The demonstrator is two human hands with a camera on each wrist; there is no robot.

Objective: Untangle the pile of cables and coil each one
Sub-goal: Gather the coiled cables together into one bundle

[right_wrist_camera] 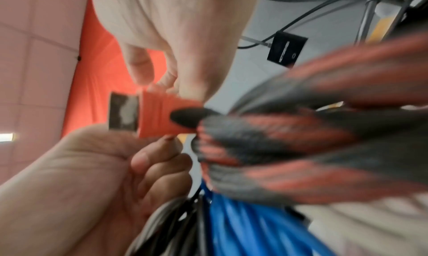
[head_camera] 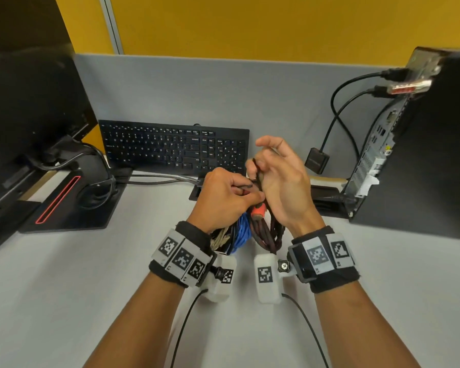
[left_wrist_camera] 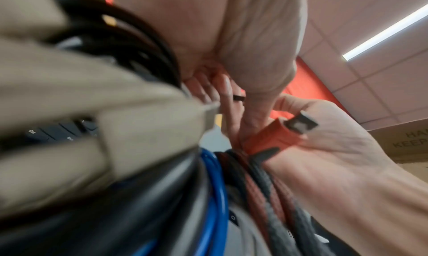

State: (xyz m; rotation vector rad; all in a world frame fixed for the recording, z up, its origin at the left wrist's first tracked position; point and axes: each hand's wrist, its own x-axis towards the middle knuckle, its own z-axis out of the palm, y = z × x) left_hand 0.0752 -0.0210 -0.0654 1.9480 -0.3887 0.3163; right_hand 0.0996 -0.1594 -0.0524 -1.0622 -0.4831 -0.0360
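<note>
Both hands hold a tangle of cables just above the grey desk (head_camera: 91, 288). My left hand (head_camera: 243, 192) grips a bunch of blue cable (head_camera: 242, 229), beige cable (head_camera: 219, 239) and black cable, which hang below its fist. My right hand (head_camera: 259, 167) curls its lower fingers round loops of a red-and-black braided cable (head_camera: 266, 235), with the index finger raised. The braided cable's orange plug (head_camera: 258, 211) sits between the two palms. The wrist views show the orange plug (left_wrist_camera: 273, 137) (right_wrist_camera: 159, 117), the braided cable (right_wrist_camera: 289, 141) and the blue cable (left_wrist_camera: 215, 196) close up and blurred.
A black keyboard (head_camera: 170, 150) leans against the grey partition behind the hands. A monitor (head_camera: 24, 115) on its stand is at the left, a computer tower (head_camera: 422, 155) at the right. A small black box (head_camera: 316, 160) hangs from the tower's cables. A cable port (head_camera: 195, 192) lies near the left hand.
</note>
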